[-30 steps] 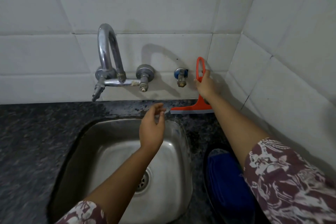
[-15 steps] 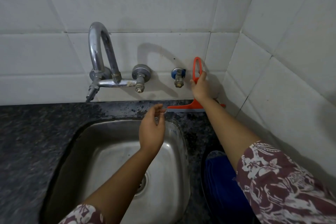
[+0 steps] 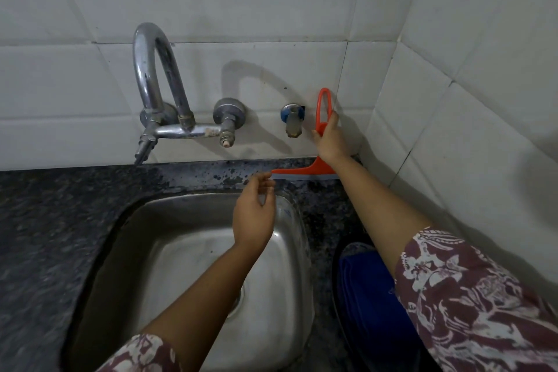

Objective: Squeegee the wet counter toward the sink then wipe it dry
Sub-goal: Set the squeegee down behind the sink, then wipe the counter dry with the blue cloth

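Right grip (image 3: 332,142) wraps the squeegee (image 3: 305,173) handle, fingers curled round the orange loop, just below its top. Squeegee is upright, close to the back wall (image 3: 271,9), just right of the blue valve (image 3: 291,118). Its blade sits on the worktop (image 3: 45,235) in the back-right corner, behind the sink (image 3: 136,235), running parallel to the wall. Right wrist hides the blade's right end.

Left grip (image 3: 253,214) hangs over the sink's back rim, fingers loosely curled, holding nothing. Fingertips are just beside the blade's left end; can't tell if they touch.

The worktop strip behind the sink looks wet and blotchy. Faucet (image 3: 154,84) is mounted on the wall, back left of the sink. Blue thing (image 3: 368,296) lies on the worktop right of the sink, under the right forearm; can't tell what it is. Both sleeves (image 3: 483,311) are patterned maroon and white.
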